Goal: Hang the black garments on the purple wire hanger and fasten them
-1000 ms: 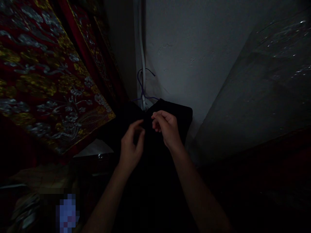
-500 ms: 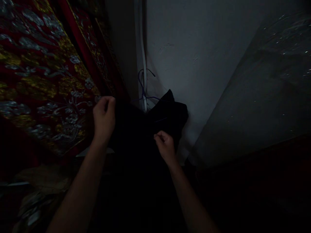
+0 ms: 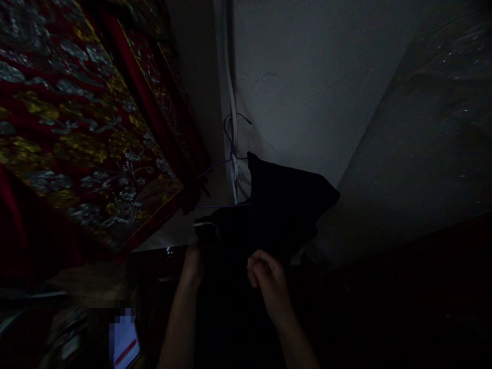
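The black garment covers only 1 arm of the hanger; left hand fingers hidden, right hand fingers loosely curled, grips unclear.

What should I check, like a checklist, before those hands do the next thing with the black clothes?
1. Purple hanger up beside the white cord: ok.
2. Black garment over the hanger's arm on the picture's right: ok.
3. Garment over the arm on the picture's left: not ok, the wire is bare there.
4. Left hand gripping cloth: cannot tell, its fingers are hidden.
5. Right hand gripping cloth: cannot tell; fingers curl, but it's too dark.
6. Enough light: not ok, very dim.
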`<state>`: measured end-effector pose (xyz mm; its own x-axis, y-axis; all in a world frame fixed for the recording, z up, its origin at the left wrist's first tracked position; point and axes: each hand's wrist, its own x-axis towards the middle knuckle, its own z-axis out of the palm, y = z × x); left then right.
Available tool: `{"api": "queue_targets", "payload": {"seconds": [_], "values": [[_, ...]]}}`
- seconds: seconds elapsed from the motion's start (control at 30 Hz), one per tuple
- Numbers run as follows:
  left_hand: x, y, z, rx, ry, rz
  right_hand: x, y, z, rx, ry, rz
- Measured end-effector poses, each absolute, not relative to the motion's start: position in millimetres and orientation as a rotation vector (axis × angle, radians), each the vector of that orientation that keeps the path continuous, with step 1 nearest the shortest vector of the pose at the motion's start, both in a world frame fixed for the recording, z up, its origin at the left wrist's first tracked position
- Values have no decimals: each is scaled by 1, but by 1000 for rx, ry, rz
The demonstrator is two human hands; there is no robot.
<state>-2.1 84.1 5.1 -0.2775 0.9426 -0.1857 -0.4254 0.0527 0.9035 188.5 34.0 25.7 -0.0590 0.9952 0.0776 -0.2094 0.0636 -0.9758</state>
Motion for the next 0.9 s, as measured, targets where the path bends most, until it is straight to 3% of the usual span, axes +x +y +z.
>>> {"api": "queue_targets", "payload": {"seconds": [0.1,0.27,0.53,0.67,0.8,0.9], "values": [[20,67,3,900,1255,1456,201,35,24,-1008,-1154,1250],[39,44,43,1170,1166,1555,210,34,17,-1012,-1198,1051],[71,32,86,1775,1128,1502,213,31,44,-818,-1322,1312],[54,43,77,1767,943,1093,236,50,86,-743,-1684,1361],[37,52,58,1789,1011,707,261,84,123,-790,-1779,874],[18,60,55,1857,1162,672,265,120,138,-862,-1541,536]]}}
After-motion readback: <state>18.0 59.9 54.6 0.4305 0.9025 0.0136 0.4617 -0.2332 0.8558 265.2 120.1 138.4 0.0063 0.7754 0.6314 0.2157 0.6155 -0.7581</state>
